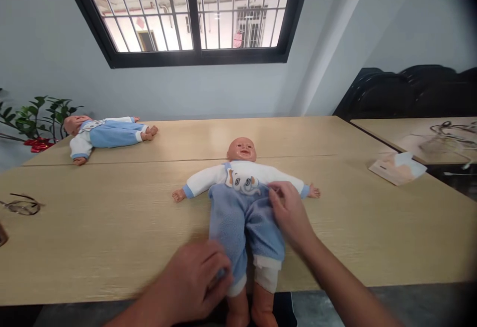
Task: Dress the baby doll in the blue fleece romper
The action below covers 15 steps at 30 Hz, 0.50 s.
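Note:
A baby doll (242,149) lies on its back on the table, head away from me, its feet past the near edge. It wears a white top with an elephant face (244,182) on the chest and blue fleece trousers (229,212) with white cuffs. At the waist on the right side, my right hand (290,210) pinches the trousers between thumb and fingers. My left hand (197,280) is curled closed at the lower trouser leg on the left, with blue fabric showing by its fingertips; its exact grip is partly hidden.
A second doll (115,133) in similar clothes lies at the far left beside a potted plant (40,116). Glasses (24,205) rest on the left of the table (130,237). A tissue packet (397,168) sits on the right, and cables (452,135) lie on another table.

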Motion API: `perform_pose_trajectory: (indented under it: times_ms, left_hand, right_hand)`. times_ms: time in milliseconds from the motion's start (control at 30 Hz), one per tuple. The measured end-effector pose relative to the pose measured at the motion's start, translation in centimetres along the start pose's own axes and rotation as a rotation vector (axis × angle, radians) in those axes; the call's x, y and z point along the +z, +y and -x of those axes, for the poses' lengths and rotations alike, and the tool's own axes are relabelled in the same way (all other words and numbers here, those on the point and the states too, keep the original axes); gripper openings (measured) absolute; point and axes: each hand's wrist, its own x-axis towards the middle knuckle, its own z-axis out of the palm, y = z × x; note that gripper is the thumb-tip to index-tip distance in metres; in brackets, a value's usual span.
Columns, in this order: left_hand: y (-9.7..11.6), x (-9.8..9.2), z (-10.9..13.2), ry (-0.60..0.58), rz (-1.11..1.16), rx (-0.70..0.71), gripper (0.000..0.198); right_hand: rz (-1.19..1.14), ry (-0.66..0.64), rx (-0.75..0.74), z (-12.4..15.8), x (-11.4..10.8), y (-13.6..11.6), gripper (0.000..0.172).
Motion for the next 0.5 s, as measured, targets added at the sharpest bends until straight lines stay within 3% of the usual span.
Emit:
perform_pose_trajectory:
  times_ms: [100,200,300,400,500]
  left_hand:
    - [-1.7,-1.0,-5.8,0.034,-0.084,0.026,0.013]
    - [-4.0,0.0,-12.5,0.032,-0.183,-0.027,0.02]
    - [-6.5,1.8,-18.1,-0.144,-0.206,0.024,0.018]
    - [-8.1,2.9,-21.1,-0.434,-0.175,-0.009,0.022]
    - [-8.7,3.2,-21.8,-0.53,-0.151,-0.075,0.024]
  right_hand:
    - [-0.106,-0.109,0.114,-0.7,-0.9,3.2,0.025]
    - [-0.151,-0.198,0.135,-0.5,-0.9,4.8,0.02]
    - [-0.142,-0.149,0.126,-0.1,-0.4,5.1,0.011]
    - [-0.237,-0.135,0.178,0.0,-0.1,5.0,0.01]
    - [-0.366,-0.16,0.188,-0.1,0.0,4.7,0.015]
